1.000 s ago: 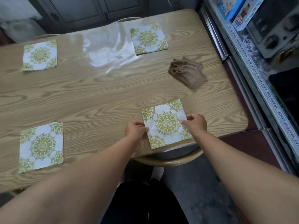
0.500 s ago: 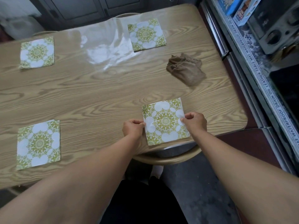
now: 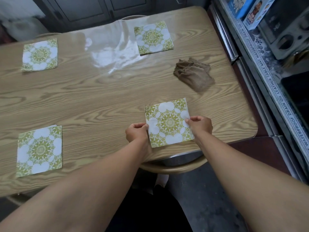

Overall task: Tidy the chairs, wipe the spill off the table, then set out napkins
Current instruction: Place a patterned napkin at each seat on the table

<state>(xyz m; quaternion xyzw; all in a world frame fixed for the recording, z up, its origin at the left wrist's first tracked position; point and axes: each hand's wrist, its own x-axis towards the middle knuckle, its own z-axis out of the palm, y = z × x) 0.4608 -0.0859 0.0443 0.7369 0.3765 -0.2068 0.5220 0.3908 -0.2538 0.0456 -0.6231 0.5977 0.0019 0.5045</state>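
Note:
A green-and-white patterned napkin (image 3: 168, 122) lies flat near the front right edge of the wooden table (image 3: 103, 97). My left hand (image 3: 137, 132) pinches its left edge with curled fingers. At the opposite edge, my right hand (image 3: 199, 125) pinches the napkin too. Three more matching napkins lie on the table: front left napkin (image 3: 39, 150), back left napkin (image 3: 40, 55), back right napkin (image 3: 153, 38). A crumpled brown cloth (image 3: 194, 75) sits at the right, beyond the held napkin.
A chair back (image 3: 173, 166) curves under the table edge just below my hands. Another chair top (image 3: 132, 17) shows at the far side. A counter (image 3: 274, 67) with boxes and an appliance runs along the right. Dark cabinets stand behind the table.
Both hands have nudged the near right napkin slightly farther onto the table. The view has tilted a little; the other napkins and the cloth stay put.

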